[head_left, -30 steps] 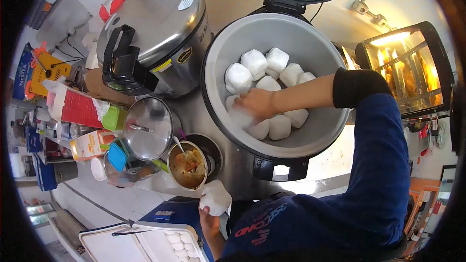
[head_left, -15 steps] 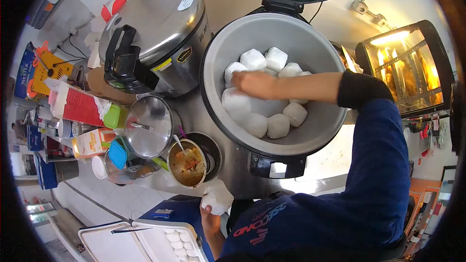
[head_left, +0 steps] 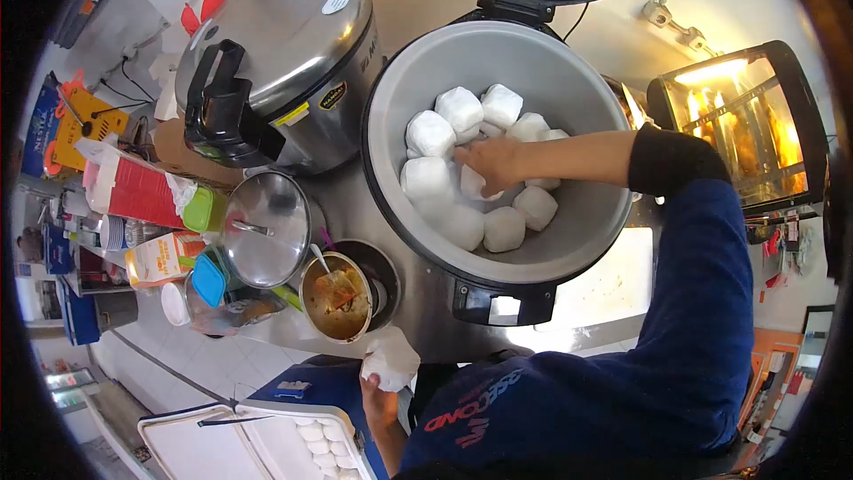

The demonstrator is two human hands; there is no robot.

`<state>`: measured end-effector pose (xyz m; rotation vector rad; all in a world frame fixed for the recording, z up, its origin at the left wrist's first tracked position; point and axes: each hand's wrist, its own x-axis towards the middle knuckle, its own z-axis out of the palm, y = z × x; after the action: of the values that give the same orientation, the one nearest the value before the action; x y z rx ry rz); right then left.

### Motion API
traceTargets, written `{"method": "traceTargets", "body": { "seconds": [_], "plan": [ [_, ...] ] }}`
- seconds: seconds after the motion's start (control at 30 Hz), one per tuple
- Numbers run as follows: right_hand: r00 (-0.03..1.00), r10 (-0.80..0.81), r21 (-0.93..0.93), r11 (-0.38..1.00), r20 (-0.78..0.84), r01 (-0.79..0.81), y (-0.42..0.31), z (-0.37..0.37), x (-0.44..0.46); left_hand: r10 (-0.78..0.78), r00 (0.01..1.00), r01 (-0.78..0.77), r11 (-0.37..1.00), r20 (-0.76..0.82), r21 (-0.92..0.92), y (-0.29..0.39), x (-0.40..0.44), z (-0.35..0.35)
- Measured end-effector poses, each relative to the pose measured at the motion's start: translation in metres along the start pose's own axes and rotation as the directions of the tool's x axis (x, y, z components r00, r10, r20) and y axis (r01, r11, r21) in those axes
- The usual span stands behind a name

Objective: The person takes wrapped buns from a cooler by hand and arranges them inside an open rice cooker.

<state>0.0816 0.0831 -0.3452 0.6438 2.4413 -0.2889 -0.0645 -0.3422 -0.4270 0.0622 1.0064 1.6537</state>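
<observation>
My right hand [head_left: 490, 162] reaches down into the grey pot of a large open rice cooker [head_left: 569, 71]. Its fingers are curled on a white rounded packet [head_left: 475, 185] near the middle. Around it, several similar packets [head_left: 428, 133] form a ring along the pot's bottom, and haze softens the lower ones. Below the counter edge, my left hand [head_left: 379, 398] is closed round the underside of another white packet [head_left: 391, 360], which looks larger and has angular folds. What the packets contain is hidden.
Left of the open cooker stands a lidded steel cooker [head_left: 293, 44]. Nearby are a lidded pot [head_left: 267, 231] and a sauce pot [head_left: 342, 324] with a spoon. An open cooler box [head_left: 293, 418] holding white packets is below. A lit glass cabinet [head_left: 737, 124] stands right.
My right hand has moved right and down from the ring's left side to the packet near the middle. My left hand still holds its packet; the view has shifted slightly.
</observation>
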Motion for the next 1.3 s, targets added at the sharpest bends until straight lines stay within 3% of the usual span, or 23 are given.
{"method": "traceTargets", "body": {
  "seconds": [0.17,0.27,0.47,0.67,0.77,0.87,0.93,1.03,1.1,1.13,1.2,1.23,1.27,1.3],
  "plan": [
    [0.997,-0.042,0.133,0.991,0.066,0.033,-0.008,0.010,-0.006,-0.011,0.999,0.011,1.000,0.034,0.015,-0.003,0.007,-0.003],
    [0.994,-0.035,0.019,0.999,0.104,0.033,-0.016,0.023,0.006,0.002,0.999,0.000,0.999,-0.040,0.053,0.004,0.002,0.012],
    [0.996,0.057,0.027,0.998,0.075,-0.060,-0.004,0.020,0.009,-0.013,1.000,0.012,0.998,-0.016,-0.060,-0.005,-0.001,-0.010],
    [0.904,-0.427,0.308,0.856,-0.034,0.416,-0.019,0.024,0.004,0.006,1.000,-0.007,0.998,-0.019,-0.067,-0.001,-0.003,-0.008],
    [0.848,-0.481,0.008,0.869,-0.225,0.495,-0.051,0.022,0.002,0.022,0.999,-0.023,0.999,-0.039,-0.026,0.002,0.000,0.000],
    [0.804,-0.524,-0.062,0.846,-0.280,0.530,-0.043,0.022,0.000,0.032,0.999,-0.032,0.999,-0.018,-0.040,0.004,-0.001,0.002],
    [0.703,-0.530,-0.069,0.819,-0.474,0.570,-0.031,0.008,-0.009,0.044,0.999,-0.043,0.995,0.009,-0.089,0.004,-0.004,0.008],
    [0.724,-0.337,0.144,0.846,-0.602,0.513,-0.003,-0.044,-0.040,0.107,0.993,-0.100,0.987,0.056,-0.126,0.020,-0.010,0.039],
    [0.860,0.026,0.605,0.721,-0.509,0.336,-0.032,-0.101,-0.091,0.103,0.982,-0.080,0.986,0.158,-0.147,0.033,-0.014,0.044],
    [0.887,-0.051,0.613,0.705,-0.458,0.357,-0.050,-0.121,-0.115,0.148,0.958,-0.112,0.982,0.248,-0.151,0.042,-0.009,0.057],
    [0.874,-0.258,0.627,0.615,-0.412,0.477,-0.083,-0.129,-0.152,0.228,0.972,-0.216,0.963,0.060,-0.163,0.061,-0.007,0.093],
    [0.828,-0.373,0.632,0.535,-0.419,0.561,-0.096,-0.125,-0.163,0.217,0.973,-0.200,0.964,0.084,-0.175,0.074,-0.007,0.131],
    [0.712,-0.517,0.523,0.485,-0.475,0.701,-0.105,-0.123,-0.165,0.203,0.972,-0.179,0.966,0.118,-0.185,0.093,-0.005,0.178],
    [0.745,-0.464,0.617,0.425,-0.480,0.662,-0.110,-0.113,-0.163,0.194,0.960,-0.180,0.980,0.203,-0.086,0.098,0.002,0.186]
  ]
}}
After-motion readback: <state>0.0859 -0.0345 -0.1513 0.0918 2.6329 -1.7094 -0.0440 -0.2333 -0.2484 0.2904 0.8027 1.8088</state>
